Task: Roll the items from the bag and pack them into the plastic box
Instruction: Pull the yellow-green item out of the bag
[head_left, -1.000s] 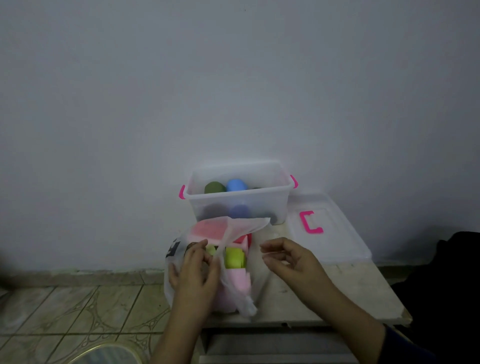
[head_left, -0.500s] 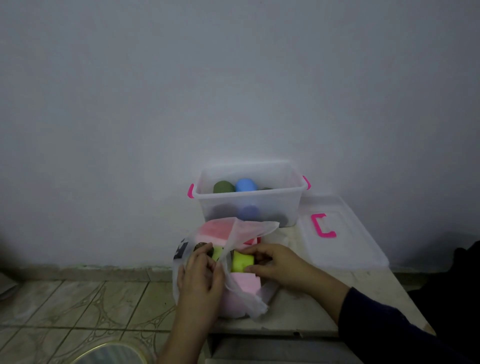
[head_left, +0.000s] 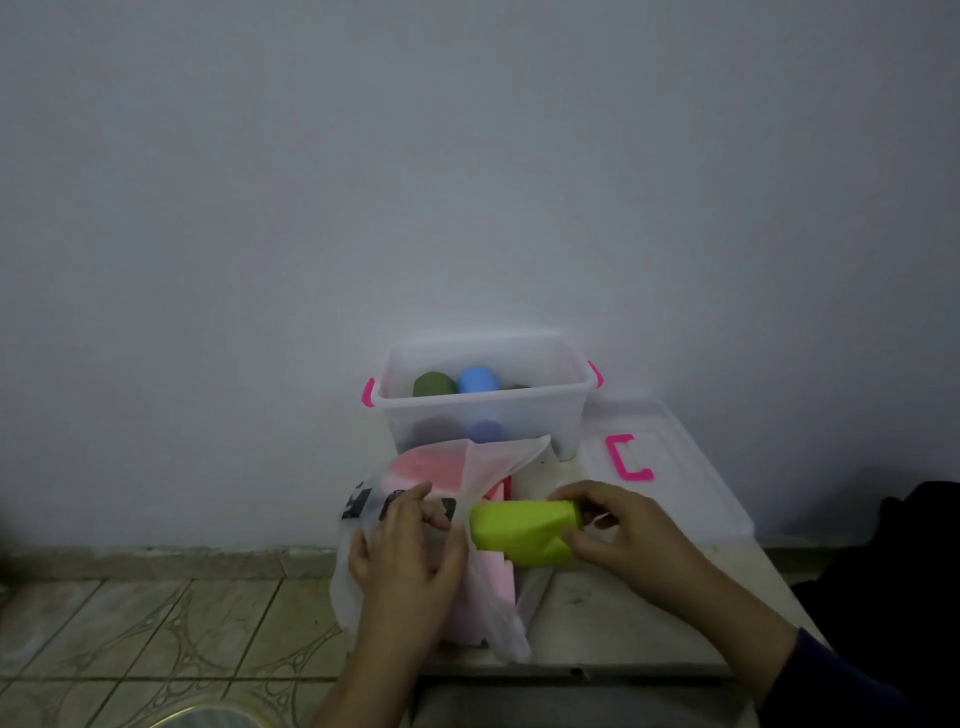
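At lower centre the left hand (head_left: 410, 551) grips the bag (head_left: 363, 571), fingers curled at its mouth. Just to the right, the right hand (head_left: 618, 535) holds the lime-green cloth (head_left: 519, 530), pinching its right end, most of it out of the bag. This looks like the pulling-out step; rolling it tight comes next, then packing it into the box (head_left: 483, 415) above centre, where rolls already sit.

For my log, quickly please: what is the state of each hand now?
Left hand: grips the plastic bag at its opening.
Right hand: closed on the lime-green item, partly out of the bag.
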